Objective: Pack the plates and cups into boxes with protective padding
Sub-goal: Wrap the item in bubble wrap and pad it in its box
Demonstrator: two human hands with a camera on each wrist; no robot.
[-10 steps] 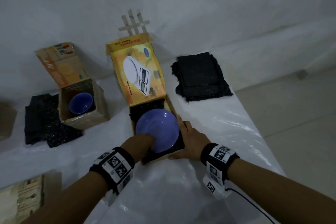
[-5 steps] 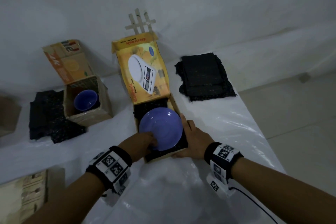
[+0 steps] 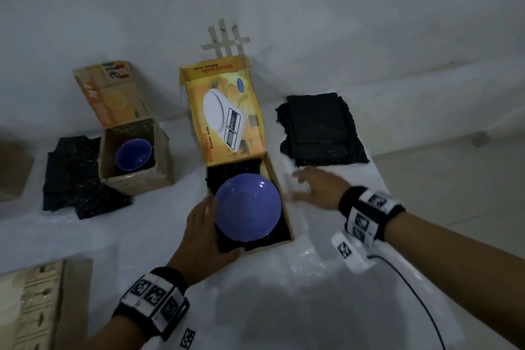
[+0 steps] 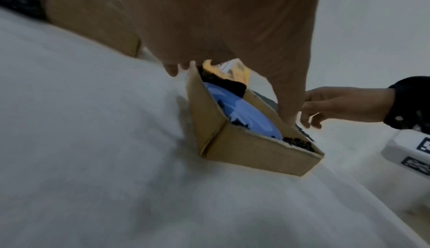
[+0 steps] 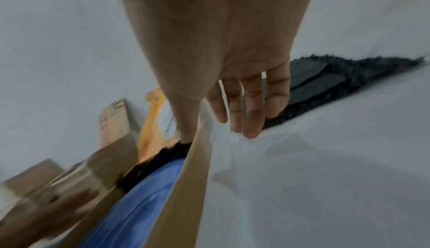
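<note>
With the round blue plate [image 3: 247, 211] lying on black padding inside the yellow cardboard box [image 3: 279, 193], just right of the left hand [image 3: 203, 231] whose fingers brace its wall, the empty, spread right hand [image 3: 315, 189] should probably fetch the black padding stack [image 3: 319, 129] just beyond its fingertips.

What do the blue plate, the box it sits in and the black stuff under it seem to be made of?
The blue plate looks like glazed ceramic or glossy plastic: smooth, with bright highlights. The box is plain brown cardboard, matte, with a folded corner seam. The black padding looks like coarse foam or felt: dull, speckled, ragged at the edges.
</note>
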